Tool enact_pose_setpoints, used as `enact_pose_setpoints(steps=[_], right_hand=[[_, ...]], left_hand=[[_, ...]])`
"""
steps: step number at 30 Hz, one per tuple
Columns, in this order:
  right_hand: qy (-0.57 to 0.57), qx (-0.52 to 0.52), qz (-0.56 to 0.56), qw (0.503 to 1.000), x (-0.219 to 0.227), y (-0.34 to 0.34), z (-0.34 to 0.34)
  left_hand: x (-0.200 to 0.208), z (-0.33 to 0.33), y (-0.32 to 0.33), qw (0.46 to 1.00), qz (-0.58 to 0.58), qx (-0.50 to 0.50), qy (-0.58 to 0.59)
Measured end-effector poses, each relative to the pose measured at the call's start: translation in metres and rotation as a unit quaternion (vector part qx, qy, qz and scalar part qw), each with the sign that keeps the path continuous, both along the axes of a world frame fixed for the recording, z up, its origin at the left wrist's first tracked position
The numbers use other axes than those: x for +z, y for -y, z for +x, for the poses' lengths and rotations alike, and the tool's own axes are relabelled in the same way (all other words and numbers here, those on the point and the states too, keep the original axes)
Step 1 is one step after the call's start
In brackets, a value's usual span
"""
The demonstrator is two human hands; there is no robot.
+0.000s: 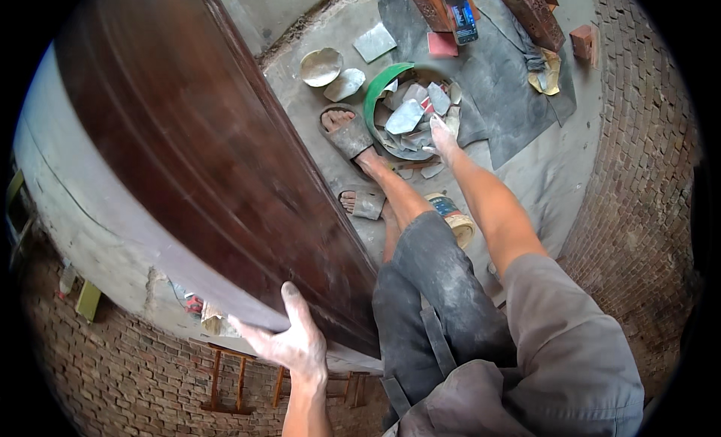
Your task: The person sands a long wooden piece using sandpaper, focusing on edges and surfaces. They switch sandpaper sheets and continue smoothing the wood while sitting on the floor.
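Observation:
A long dark brown wooden panel (218, 136) with a pale edge stands at my left side. My left hand (293, 343), dusted white, grips that edge, its thumb on the brown face and its fingers around the pale side. My right hand (443, 139) reaches down to a round basin with a green rim (379, 87). Inside lie many flat, pale grey scraps (405, 117) that look like worn sandpaper. The thumb and a finger of that hand are apart at the pile; the other fingers are partly hidden, and I see nothing held.
Two round pale discs (321, 66) and a square sheet (375, 42) lie beyond my sandalled feet. A tub (456, 223) stands beside my leg. Bricks (532, 15), a phone (460, 15) and a grey cloth sheet (518, 99) are at the far right. Brick paving (638, 136) borders the concrete.

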State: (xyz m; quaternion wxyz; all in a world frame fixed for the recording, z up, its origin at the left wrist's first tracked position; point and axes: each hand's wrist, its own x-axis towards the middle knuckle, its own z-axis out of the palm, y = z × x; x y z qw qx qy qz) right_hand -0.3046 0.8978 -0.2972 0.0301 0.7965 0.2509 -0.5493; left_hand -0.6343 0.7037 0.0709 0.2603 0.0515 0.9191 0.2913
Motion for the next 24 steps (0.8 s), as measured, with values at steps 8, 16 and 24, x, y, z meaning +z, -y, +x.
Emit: enact_pose_setpoints(steps=[8, 16, 24], right_hand=[[0.058, 0.124, -0.071, 0.988, -0.040, -0.029, 0.025], [0.135, 0.365, 0.265, 0.882, 0.100, -0.012, 0.013], [0.006, 0.370, 0.228, 0.901, 0.164, -0.059, 0.006]], left_hand=[[-0.001, 0.000, 0.002, 0.998, -0.048, -0.042, -0.016], [0.001, -0.003, -0.008, 0.999, 0.026, -0.031, -0.005], [-0.001, -0.004, -0.010, 0.997, 0.079, -0.020, -0.020]])
